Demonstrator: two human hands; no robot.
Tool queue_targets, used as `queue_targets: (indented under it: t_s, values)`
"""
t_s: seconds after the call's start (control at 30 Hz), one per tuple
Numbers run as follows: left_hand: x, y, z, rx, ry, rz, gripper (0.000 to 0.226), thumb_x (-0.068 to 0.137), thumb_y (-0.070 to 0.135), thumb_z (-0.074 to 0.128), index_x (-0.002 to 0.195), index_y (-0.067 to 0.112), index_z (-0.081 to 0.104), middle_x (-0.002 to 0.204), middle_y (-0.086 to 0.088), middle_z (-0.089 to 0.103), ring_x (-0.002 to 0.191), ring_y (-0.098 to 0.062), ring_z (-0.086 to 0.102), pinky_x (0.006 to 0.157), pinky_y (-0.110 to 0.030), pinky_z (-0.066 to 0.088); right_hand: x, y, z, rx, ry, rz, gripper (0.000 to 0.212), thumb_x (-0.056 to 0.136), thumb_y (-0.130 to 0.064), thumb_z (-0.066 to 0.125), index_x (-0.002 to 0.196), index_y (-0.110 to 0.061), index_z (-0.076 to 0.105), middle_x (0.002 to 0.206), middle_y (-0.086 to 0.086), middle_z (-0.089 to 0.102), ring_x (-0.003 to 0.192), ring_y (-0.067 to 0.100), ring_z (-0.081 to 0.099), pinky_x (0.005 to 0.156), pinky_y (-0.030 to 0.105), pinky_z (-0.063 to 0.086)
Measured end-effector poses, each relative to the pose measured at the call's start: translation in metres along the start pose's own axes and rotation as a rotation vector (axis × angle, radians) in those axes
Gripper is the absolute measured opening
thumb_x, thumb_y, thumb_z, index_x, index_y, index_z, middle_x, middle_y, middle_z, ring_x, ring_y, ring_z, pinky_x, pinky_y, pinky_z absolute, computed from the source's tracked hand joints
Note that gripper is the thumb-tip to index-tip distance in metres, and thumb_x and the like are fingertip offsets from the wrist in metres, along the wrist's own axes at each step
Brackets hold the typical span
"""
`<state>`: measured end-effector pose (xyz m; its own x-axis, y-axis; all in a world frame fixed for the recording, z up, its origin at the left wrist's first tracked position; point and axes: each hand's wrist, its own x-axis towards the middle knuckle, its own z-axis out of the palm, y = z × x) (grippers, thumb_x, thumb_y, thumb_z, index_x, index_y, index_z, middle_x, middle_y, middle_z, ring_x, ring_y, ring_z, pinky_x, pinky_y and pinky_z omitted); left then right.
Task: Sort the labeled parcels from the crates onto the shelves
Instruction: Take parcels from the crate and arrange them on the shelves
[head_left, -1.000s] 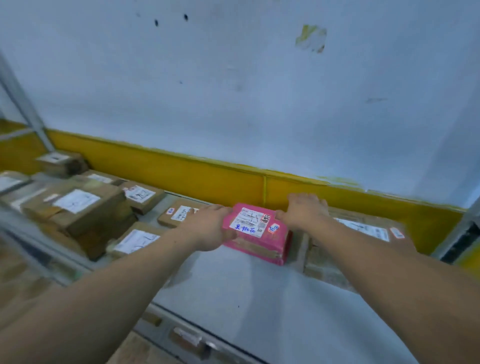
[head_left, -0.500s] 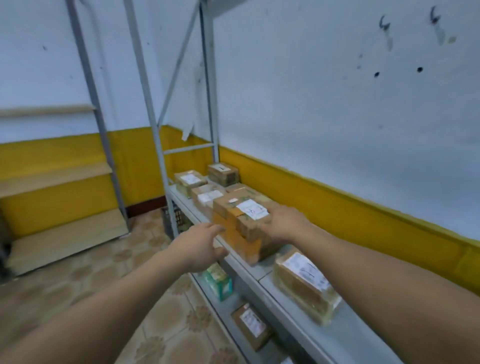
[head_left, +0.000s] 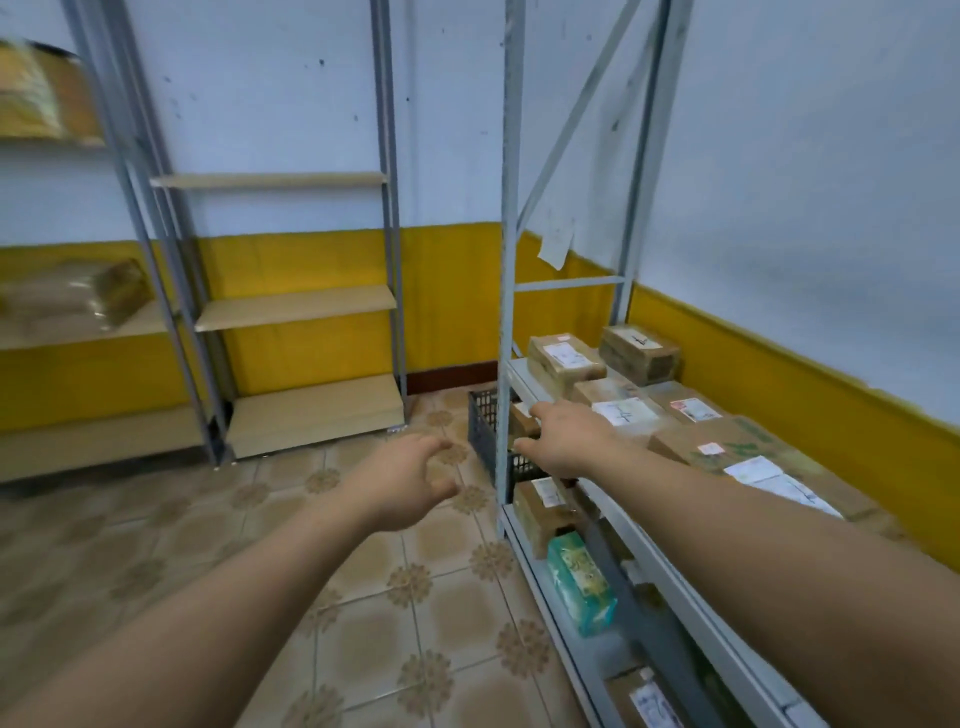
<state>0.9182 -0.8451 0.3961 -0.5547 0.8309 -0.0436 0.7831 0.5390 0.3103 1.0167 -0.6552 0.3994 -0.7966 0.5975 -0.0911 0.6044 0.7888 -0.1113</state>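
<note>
Both my hands are held out in front of me and hold nothing. My left hand (head_left: 402, 480) hangs over the tiled floor with fingers loosely spread. My right hand (head_left: 563, 439) reaches out by the front edge of the grey metal shelf (head_left: 670, 566) on the right, fingers relaxed. Several brown labelled parcels (head_left: 563, 361) lie on that shelf's upper level. A dark plastic crate (head_left: 485, 434) stands on the floor beyond the shelf post, just past my right hand. More parcels, among them a green one (head_left: 579, 584), sit on the lower level.
Two shelf units with wooden boards (head_left: 296, 306) stand along the far wall; the left one (head_left: 78, 322) holds wrapped packages. A grey upright post (head_left: 506, 291) rises beside my right hand. Patterned floor tiles (head_left: 260, 525) spread between the units.
My view has swung left from the shelf toward the room. The pink parcel I held a second ago is out of sight, and both hands have come off the shelf parcels.
</note>
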Motion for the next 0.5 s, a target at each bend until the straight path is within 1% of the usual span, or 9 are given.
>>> queue_targets:
  t_s: [0.07,0.13,0.23,0.3,0.43,0.5]
  values:
    - [0.028,-0.017,0.001,-0.003,-0.004,-0.024,0.062,0.093,0.046,0.057,0.148,0.026,0.036,0.153,0.006,0.036,0.139,-0.015,0.035,0.11,-0.031,0.032,0.037,-0.009,0.004,0.014,0.007,-0.022,0.065,0.094,-0.058,0.048,0.146,-0.02,0.04,0.142,0.007,0.05,0.125,0.028,0.051,0.097,0.042,0.048]
    - [0.061,-0.031,0.002,0.003,-0.021,-0.043,0.062,0.093,0.046,0.057,0.148,0.027,0.035,0.153,0.006,0.036,0.139,-0.015,0.035,0.111,-0.031,0.032,0.078,-0.014,0.007,0.045,0.009,-0.037,0.064,0.094,-0.057,0.049,0.147,-0.02,0.04,0.143,0.007,0.049,0.126,0.027,0.05,0.099,0.042,0.048]
    - [0.117,-0.051,0.001,0.006,-0.045,-0.073,0.062,0.092,0.047,0.057,0.147,0.029,0.036,0.152,0.005,0.037,0.138,-0.016,0.035,0.112,-0.033,0.034,0.145,-0.022,0.006,0.055,0.001,-0.085,0.067,0.095,-0.057,0.047,0.15,-0.02,0.036,0.151,0.007,0.042,0.134,0.029,0.044,0.104,0.041,0.043]
    - [0.154,-0.067,-0.004,-0.001,-0.069,-0.098,0.062,0.092,0.048,0.057,0.147,0.029,0.036,0.152,0.005,0.038,0.138,-0.016,0.036,0.112,-0.034,0.034,0.19,-0.03,0.003,0.055,-0.002,-0.118,0.068,0.096,-0.057,0.045,0.151,-0.019,0.034,0.151,0.009,0.042,0.134,0.03,0.044,0.102,0.041,0.043]
    - [0.219,-0.107,-0.019,-0.02,-0.082,-0.133,0.062,0.092,0.047,0.058,0.147,0.029,0.036,0.151,0.005,0.039,0.137,-0.015,0.038,0.112,-0.034,0.034,0.275,-0.056,-0.005,0.048,-0.038,-0.154,0.072,0.096,-0.059,0.045,0.154,-0.018,0.03,0.153,0.011,0.038,0.135,0.033,0.042,0.106,0.044,0.042]
    - [0.248,-0.132,-0.028,-0.015,-0.098,-0.149,0.062,0.092,0.047,0.058,0.147,0.029,0.036,0.151,0.005,0.039,0.137,-0.016,0.038,0.111,-0.034,0.034,0.316,-0.07,-0.004,0.047,-0.063,-0.155,0.073,0.095,-0.059,0.046,0.154,-0.019,0.03,0.152,0.011,0.039,0.133,0.033,0.044,0.104,0.044,0.043]
